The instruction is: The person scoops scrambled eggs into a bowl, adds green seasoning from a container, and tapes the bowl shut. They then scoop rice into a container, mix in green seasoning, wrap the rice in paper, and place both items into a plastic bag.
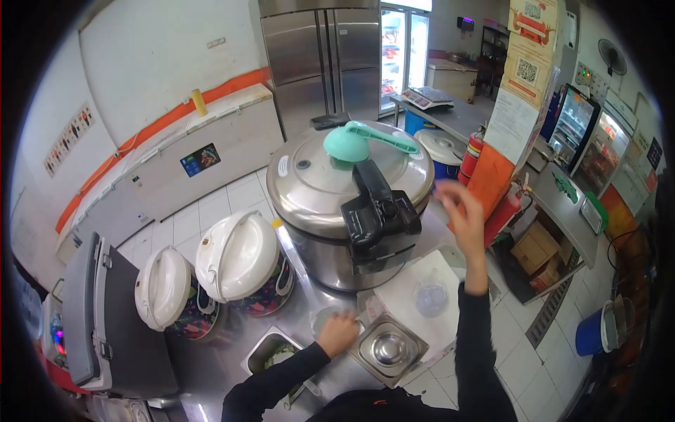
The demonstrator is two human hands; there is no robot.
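My left hand (339, 333) is low over the steel counter, its fingers curled. It lies between the bowl end of a long-handled ladle (323, 318) and a small lidded steel container (389, 349); whatever it grips is hidden. Raised at the right of a large steel pressure cooker (313, 190), my right hand (463, 216) has bent, parted fingers and no visible object in them. A turquoise ladle-like scoop (346, 144) rests on the cooker's closed lid, near its black handle (380, 211). A square steel pan (273, 352) with greenish contents sits left of my left forearm.
Two white-lidded insulated pots (239, 257) and a grey latched box (133, 330) stand at the left. A clear plastic cup or lid (431, 298) lies on a white surface at the right. Beyond are chest freezers (169, 176), fire extinguishers (471, 156) and a side table (562, 211).
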